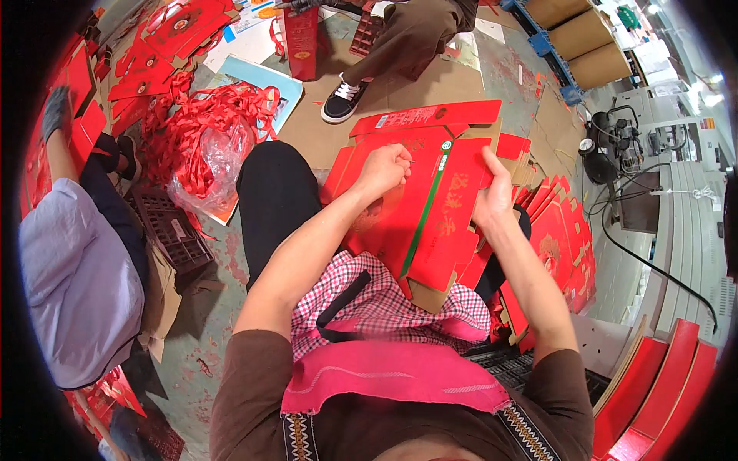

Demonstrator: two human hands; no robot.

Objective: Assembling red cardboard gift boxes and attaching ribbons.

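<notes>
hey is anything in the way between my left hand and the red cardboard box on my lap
Nothing visible: your left hand is directly over the red cardboard box, though whether it touches isn't clear. Your right hand is at the box's right edge, well aside.

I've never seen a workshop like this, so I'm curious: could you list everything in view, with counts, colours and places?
Large carton: one, red with green stripe, over the lap
Ribbon heap: one, red, upper left
Flat cartons: many, red, right of the lap
Upright box: one, red, top centre
Plastic crate: one, dark, left
Compressor-like machine: one, black, upper right
Cardboard: several pieces, brown, top right
Long pieces: at least three, red, lower right
Co-workers: at least two, lilac shirt left, brown trousers top
Apron: one, pink, lower centre
Left hand: one, bare, curled over the carton
Right hand: one, bare, at the carton's right edge
Smaller clutter is too unclear to count.
</notes>
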